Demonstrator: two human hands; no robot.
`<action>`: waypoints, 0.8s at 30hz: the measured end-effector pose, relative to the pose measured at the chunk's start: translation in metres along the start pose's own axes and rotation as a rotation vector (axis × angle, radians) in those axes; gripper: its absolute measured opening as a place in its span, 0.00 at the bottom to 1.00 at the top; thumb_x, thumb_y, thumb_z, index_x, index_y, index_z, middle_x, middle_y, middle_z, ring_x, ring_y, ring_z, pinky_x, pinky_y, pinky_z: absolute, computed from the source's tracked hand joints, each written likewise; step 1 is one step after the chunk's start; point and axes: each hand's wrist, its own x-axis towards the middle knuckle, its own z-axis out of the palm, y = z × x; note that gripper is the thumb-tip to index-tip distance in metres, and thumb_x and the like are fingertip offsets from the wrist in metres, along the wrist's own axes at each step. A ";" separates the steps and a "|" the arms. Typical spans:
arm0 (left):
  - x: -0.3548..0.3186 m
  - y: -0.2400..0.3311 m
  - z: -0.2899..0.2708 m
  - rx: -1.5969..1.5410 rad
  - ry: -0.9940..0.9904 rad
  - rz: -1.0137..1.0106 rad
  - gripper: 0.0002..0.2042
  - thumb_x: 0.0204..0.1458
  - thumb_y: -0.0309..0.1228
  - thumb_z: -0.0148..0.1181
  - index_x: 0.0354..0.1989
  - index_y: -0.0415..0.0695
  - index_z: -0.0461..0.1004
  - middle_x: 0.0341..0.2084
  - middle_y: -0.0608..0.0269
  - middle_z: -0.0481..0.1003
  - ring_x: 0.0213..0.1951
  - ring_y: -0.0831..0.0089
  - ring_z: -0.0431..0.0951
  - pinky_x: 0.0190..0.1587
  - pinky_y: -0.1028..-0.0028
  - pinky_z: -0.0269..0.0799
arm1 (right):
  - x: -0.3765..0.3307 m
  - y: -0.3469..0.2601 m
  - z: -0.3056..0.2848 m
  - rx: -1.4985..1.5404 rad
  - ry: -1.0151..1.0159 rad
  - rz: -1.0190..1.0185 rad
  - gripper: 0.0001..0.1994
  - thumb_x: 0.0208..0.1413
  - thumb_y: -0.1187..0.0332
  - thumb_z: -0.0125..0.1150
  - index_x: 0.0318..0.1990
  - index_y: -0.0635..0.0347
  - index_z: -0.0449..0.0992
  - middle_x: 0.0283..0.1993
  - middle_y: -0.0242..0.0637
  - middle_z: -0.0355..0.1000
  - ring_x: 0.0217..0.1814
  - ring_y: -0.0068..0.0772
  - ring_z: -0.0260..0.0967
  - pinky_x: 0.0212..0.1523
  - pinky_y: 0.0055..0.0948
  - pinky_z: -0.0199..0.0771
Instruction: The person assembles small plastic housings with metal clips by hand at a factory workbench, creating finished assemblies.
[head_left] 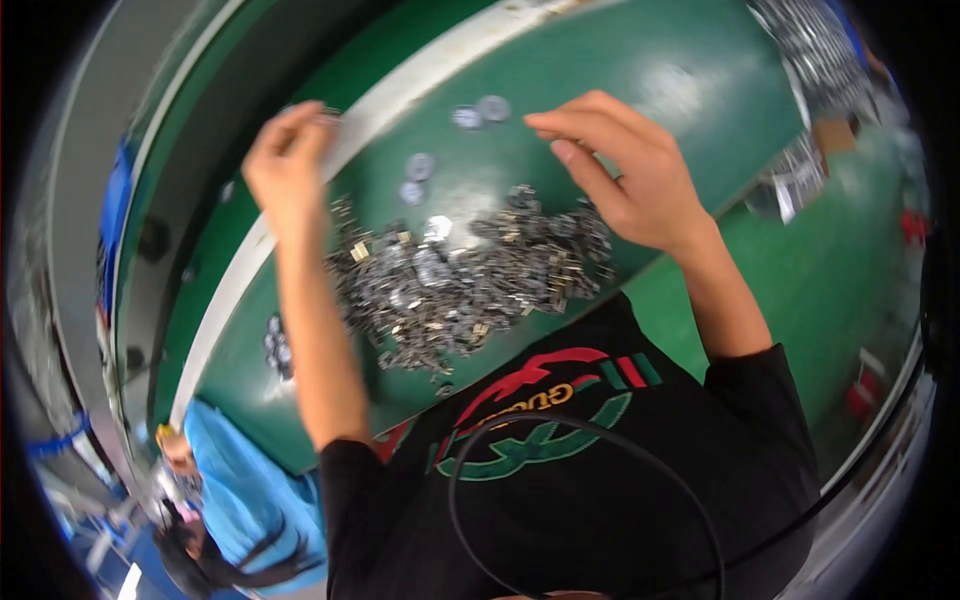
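My left hand [288, 165] is raised over the white strip [395, 92] at the green table's far edge. Its fingertips are pinched together, and a small dark bit shows at them, too blurred to name. Above the table to the right, my right hand [632, 172] holds nothing visible; its index finger reaches out, with the thumb apart from it. Two grey round discs [494, 108] lie just left of those fingertips. Another pair of grey discs [420, 166] lies between my hands. Nearer my body spreads a heap of small dark metal parts [500, 265], some with brassy pieces.
Several dark round parts [276, 345] lie left of my left forearm. A co-worker in a blue top [245, 480] is at the lower left. Silvery bags [815, 40] and a cardboard box [834, 136] stand at the right end. A black cable [455, 480] loops before my chest.
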 end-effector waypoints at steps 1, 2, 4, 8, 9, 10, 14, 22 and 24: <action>0.036 -0.014 -0.007 0.180 0.001 0.128 0.11 0.52 0.26 0.64 0.42 0.34 0.81 0.32 0.60 0.81 0.36 0.76 0.79 0.43 0.76 0.75 | -0.017 0.004 -0.014 -0.029 0.044 0.031 0.12 0.53 0.79 0.63 0.46 0.61 0.79 0.33 0.38 0.72 0.30 0.37 0.69 0.32 0.32 0.71; 0.070 -0.021 -0.005 0.316 -0.016 0.142 0.12 0.52 0.26 0.66 0.43 0.35 0.82 0.32 0.60 0.82 0.36 0.77 0.79 0.43 0.78 0.73 | -0.039 0.006 -0.027 -0.060 0.061 0.062 0.12 0.53 0.79 0.63 0.46 0.61 0.79 0.33 0.38 0.72 0.30 0.37 0.69 0.32 0.32 0.71; 0.122 -0.024 0.021 0.408 0.017 0.148 0.10 0.50 0.29 0.68 0.41 0.42 0.84 0.34 0.61 0.83 0.37 0.77 0.80 0.43 0.78 0.73 | -0.088 0.002 -0.044 -0.158 0.006 0.269 0.11 0.53 0.77 0.65 0.44 0.61 0.79 0.32 0.38 0.71 0.29 0.37 0.68 0.30 0.32 0.69; 0.259 -0.082 -0.039 0.495 0.126 0.016 0.11 0.48 0.32 0.70 0.40 0.44 0.85 0.32 0.61 0.83 0.37 0.72 0.81 0.44 0.75 0.73 | -0.134 -0.013 -0.031 -0.137 -0.037 0.430 0.12 0.52 0.76 0.67 0.44 0.62 0.79 0.32 0.37 0.71 0.31 0.31 0.71 0.31 0.29 0.72; 0.264 -0.084 -0.032 0.497 0.108 0.025 0.11 0.48 0.32 0.70 0.40 0.44 0.85 0.32 0.61 0.83 0.37 0.72 0.81 0.44 0.75 0.73 | -0.138 -0.017 -0.028 -0.136 -0.042 0.402 0.13 0.50 0.75 0.69 0.44 0.63 0.79 0.33 0.37 0.72 0.31 0.32 0.71 0.31 0.29 0.72; 0.268 -0.084 -0.032 0.546 0.077 -0.053 0.12 0.49 0.34 0.70 0.41 0.44 0.85 0.33 0.59 0.83 0.38 0.70 0.82 0.45 0.73 0.74 | -0.139 -0.021 -0.024 -0.127 -0.051 0.365 0.15 0.48 0.74 0.71 0.44 0.63 0.78 0.34 0.37 0.72 0.32 0.34 0.71 0.31 0.30 0.72; 0.230 -0.066 -0.022 0.773 0.159 0.193 0.20 0.49 0.45 0.69 0.45 0.43 0.82 0.37 0.54 0.83 0.40 0.65 0.82 0.47 0.68 0.74 | -0.134 -0.030 -0.016 -0.136 -0.086 0.454 0.17 0.45 0.73 0.72 0.45 0.61 0.76 0.37 0.39 0.70 0.37 0.42 0.71 0.35 0.36 0.75; 0.104 -0.019 0.007 0.809 -0.337 0.260 0.19 0.45 0.36 0.71 0.47 0.44 0.82 0.36 0.53 0.78 0.38 0.61 0.80 0.44 0.66 0.75 | -0.116 -0.008 -0.021 0.146 -0.019 0.462 0.13 0.50 0.83 0.59 0.43 0.65 0.79 0.45 0.42 0.76 0.31 0.29 0.74 0.33 0.28 0.77; 0.095 -0.015 0.012 0.773 -0.226 0.262 0.20 0.43 0.32 0.72 0.47 0.43 0.81 0.37 0.52 0.78 0.39 0.62 0.80 0.44 0.66 0.75 | -0.111 0.002 -0.019 0.799 0.168 0.678 0.14 0.52 0.83 0.57 0.47 0.70 0.77 0.46 0.49 0.76 0.34 0.27 0.73 0.33 0.25 0.77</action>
